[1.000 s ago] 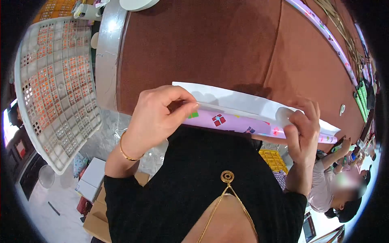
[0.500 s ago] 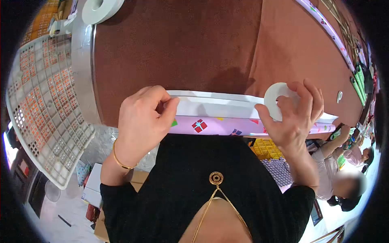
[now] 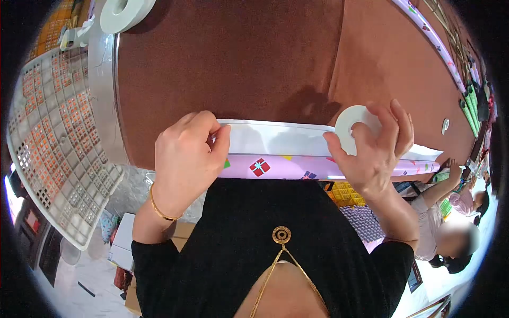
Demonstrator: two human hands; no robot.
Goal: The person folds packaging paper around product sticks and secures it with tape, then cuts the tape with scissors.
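Observation:
A sheet of lilac wrapping paper with a gift-box print (image 3: 244,165) lies partly rolled along the table's near edge, its white underside (image 3: 275,142) facing up. My right hand (image 3: 374,151) holds a roll of white tape (image 3: 345,123) over the right part of the paper, with a finger through its core. From the roll a narrow white strip runs leftward along the paper's far edge. At that strip's left end my left hand (image 3: 188,151) is closed in a pinch between thumb and forefinger; the exact spot it grips is partly hidden by the fingers.
Large white rolls (image 3: 123,15) stand at the table's far left corner, and a white plastic crate (image 3: 63,143) leans beside it. A small tape ring (image 3: 445,126) and long patterned rolls (image 3: 432,40) lie on the right. Another person (image 3: 432,222) works at the right.
My right hand and the tape roll have shifted a little left, and the strip now lies closer against the paper's far edge. My left hand keeps its pinch in nearly the same place.

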